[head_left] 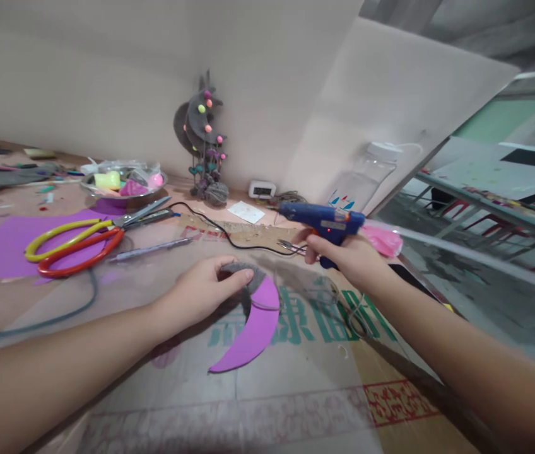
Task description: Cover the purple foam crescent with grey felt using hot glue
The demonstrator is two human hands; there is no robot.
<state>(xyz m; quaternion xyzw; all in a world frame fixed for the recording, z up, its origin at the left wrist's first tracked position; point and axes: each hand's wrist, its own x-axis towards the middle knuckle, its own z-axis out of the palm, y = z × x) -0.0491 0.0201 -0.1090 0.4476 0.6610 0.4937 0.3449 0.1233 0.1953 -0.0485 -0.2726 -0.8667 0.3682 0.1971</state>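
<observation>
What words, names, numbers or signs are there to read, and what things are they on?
Nothing is clear enough to quote.
Big green characters on the flat brown cardboard: partly covered and blurred.
Red marks on its far part: too blurred.
Pale label on the blue plastic glue gun: too small.
Dark display on the small white rectangular digital clock: too small.
Faint marks on the flat white paper card: too small.

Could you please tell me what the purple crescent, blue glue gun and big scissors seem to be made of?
Purple crescent: probably felt or foam sheet, from its matte, even colour.
Blue glue gun: likely hard plastic, smooth with a slight sheen.
Big scissors: blades seemingly metal, grey with a dull sheen; red and yellow handles look plastic-coated, smooth and shiny.
</observation>
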